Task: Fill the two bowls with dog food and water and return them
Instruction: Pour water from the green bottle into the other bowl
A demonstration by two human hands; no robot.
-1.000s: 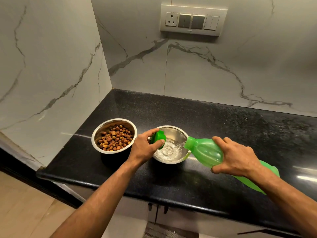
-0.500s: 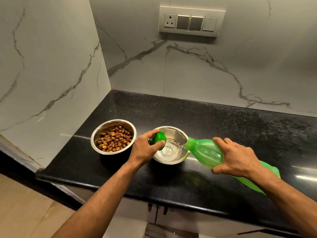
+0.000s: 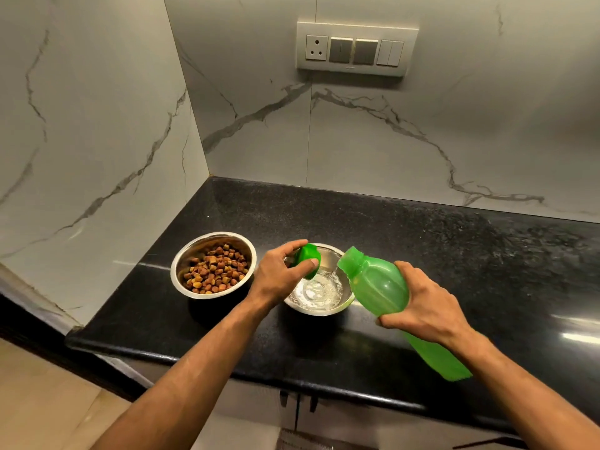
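Water bowl point(image 3: 319, 295): a steel bowl set on the black countertop point(image 3: 454, 254), near its front edge; rippled water is held in it. Its left rim is hidden behind the left hand, its right rim behind the bottle's neck.
Bottle point(image 3: 380, 287): a translucent green bottle is gripped around its shoulder by the right hand point(image 3: 425, 306), with the fingers wrapped over its top and right side and the thumb curled beneath, at the near side.
Bottle axis: the long axis is tilted, running from the near right up to the far left; the open mouth is pointed left and slightly upward, above the water bowl's right rim. The base is hidden partly behind the right wrist.
Cap point(image 3: 308, 259): a green cap is pinched by the left hand point(image 3: 281, 274), between the thumb at its near side and the forefinger over its far side; it is held above the water bowl's left rim, just left of the bottle's mouth.
Arms: both forearms are extended from the near edge toward the bowls, the left one angled rightward, the right one angled leftward.
Food bowl point(image 3: 212, 264): a second steel bowl is placed left of the water bowl, near it but apart; brown kibble point(image 3: 214, 269) is heaped inside.
Walls: veined marble panels are seen behind and left of the countertop; a switch plate point(image 3: 355, 48) is mounted on the far wall.
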